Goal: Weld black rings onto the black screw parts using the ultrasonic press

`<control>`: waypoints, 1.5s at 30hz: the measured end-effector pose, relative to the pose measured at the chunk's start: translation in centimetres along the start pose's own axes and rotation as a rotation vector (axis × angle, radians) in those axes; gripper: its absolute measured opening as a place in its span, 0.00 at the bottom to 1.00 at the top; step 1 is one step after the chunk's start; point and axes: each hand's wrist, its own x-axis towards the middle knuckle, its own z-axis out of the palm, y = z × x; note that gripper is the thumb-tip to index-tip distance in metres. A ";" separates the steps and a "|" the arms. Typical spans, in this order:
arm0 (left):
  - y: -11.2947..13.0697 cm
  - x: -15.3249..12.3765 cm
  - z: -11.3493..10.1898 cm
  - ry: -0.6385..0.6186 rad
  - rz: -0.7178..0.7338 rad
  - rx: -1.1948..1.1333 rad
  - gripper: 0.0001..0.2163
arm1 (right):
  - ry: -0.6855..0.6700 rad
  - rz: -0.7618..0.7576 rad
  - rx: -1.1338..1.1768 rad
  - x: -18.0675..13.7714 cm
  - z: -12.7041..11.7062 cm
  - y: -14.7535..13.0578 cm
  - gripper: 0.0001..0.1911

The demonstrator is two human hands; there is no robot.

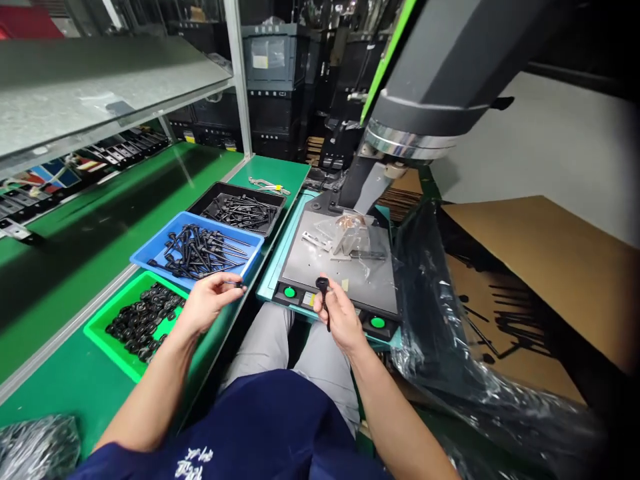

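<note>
My left hand (213, 299) is over the table edge beside the blue tray, thumb and fingers pinched on a small black part (240, 285). It looks like the small round black parts (143, 313) in the green tray, though little of it shows. In front of the machine, my right hand (343, 317) is closed round a black bolt (323, 287), thick head up and thin shank pointing down. Similar long black bolts (197, 250) lie heaped in the blue tray (150, 257). The green tray (97, 333) stands nearest me on the left.
A black tray (200, 197) of dark bolts stands behind the blue one, with pliers (270, 187) beyond. Ahead is a press machine (425, 93) with a clear-guarded fixture (350, 237) and green buttons (289, 292). At right, an open carton (540, 360) lined with black plastic holds dark rods.
</note>
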 end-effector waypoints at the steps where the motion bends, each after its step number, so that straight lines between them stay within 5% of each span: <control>1: 0.1 0.5 1.9 -0.051 -0.002 -0.105 0.21 | 0.017 -0.041 -0.012 0.1 0.2 -0.6 0.18; 5: -0.4 2.1 7.9 -0.210 -0.008 -0.333 0.19 | 0.107 -0.230 0.040 0.3 1.0 -3.8 0.14; 7: -0.9 2.5 9.9 -0.261 -0.014 -0.368 0.18 | 0.133 -0.298 0.087 0.5 1.1 -5.4 0.21; 10: -1.4 2.8 12.0 -0.302 -0.056 -0.420 0.20 | 0.129 -0.362 0.128 0.7 0.8 -6.9 0.30; 14: -0.9 3.0 13.6 -0.274 -0.146 -0.570 0.19 | 0.102 -0.257 -0.021 0.5 0.3 -5.7 0.27; 18: -0.2 3.0 14.3 -0.276 -0.099 -0.624 0.16 | 0.097 -0.126 -0.281 -0.1 0.8 -3.4 0.17; 27: -0.8 3.6 13.5 -0.307 0.139 -0.354 0.13 | 0.152 -0.189 -0.455 -0.6 1.5 -3.3 0.11; 33: 0.1 4.5 13.0 -0.385 0.099 -0.256 0.12 | 0.200 -0.294 -0.658 -1.1 1.1 -3.5 0.11; 39: 0.6 4.9 13.3 -0.391 0.104 -0.178 0.11 | 0.189 -0.270 -0.604 -0.8 0.4 -3.1 0.12; 45: 0.1 5.1 14.1 -0.347 0.075 -0.165 0.11 | 0.260 -0.516 -0.804 -0.7 0.3 -2.6 0.11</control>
